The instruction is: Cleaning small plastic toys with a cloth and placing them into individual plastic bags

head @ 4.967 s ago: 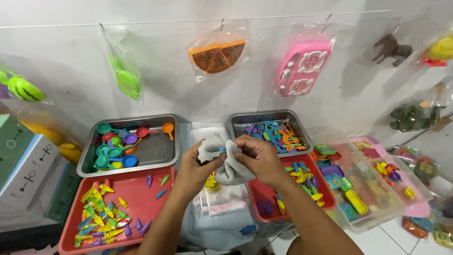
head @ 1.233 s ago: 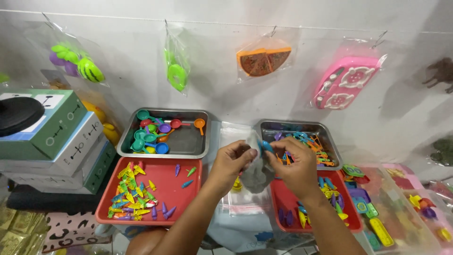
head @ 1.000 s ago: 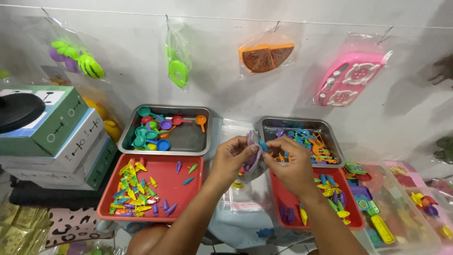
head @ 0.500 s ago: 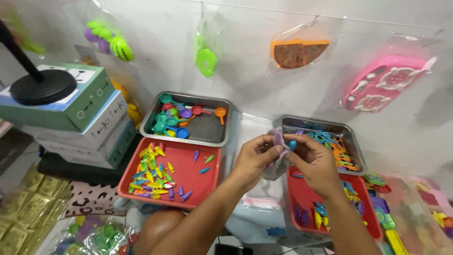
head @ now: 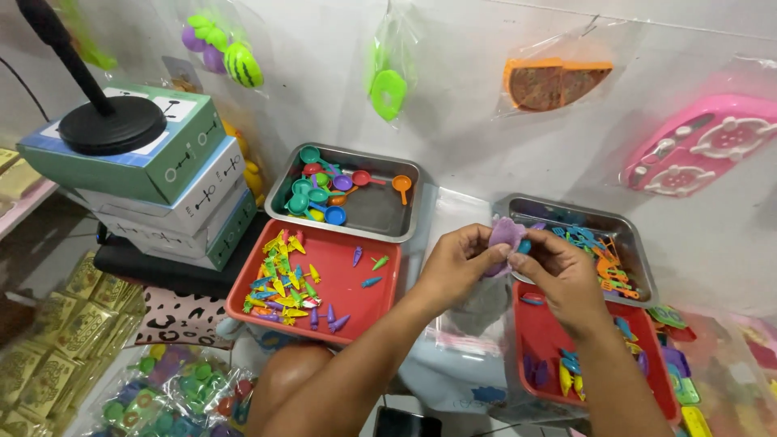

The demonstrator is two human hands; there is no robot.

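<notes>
Centrally, hands (head: 510, 263) pinch purple piece (head: 507, 234); red tray (head: 356, 287) holds tiny toys.

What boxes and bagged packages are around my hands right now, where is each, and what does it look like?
Stacked boxes: left, green, white and blue.
Gold packets: lower left.
Clear bags on wall: fruit toys, green toy, orange pizza toy.
Both hands hold a purple piece.

Left hand (head: 457, 263) and right hand (head: 558, 271) pinching small purple bag (head: 506, 235) between them, above clear plastic bags (head: 473, 324). Red tray (head: 356, 299) lying left, metal tray (head: 380, 214) sitting behind it.
</notes>
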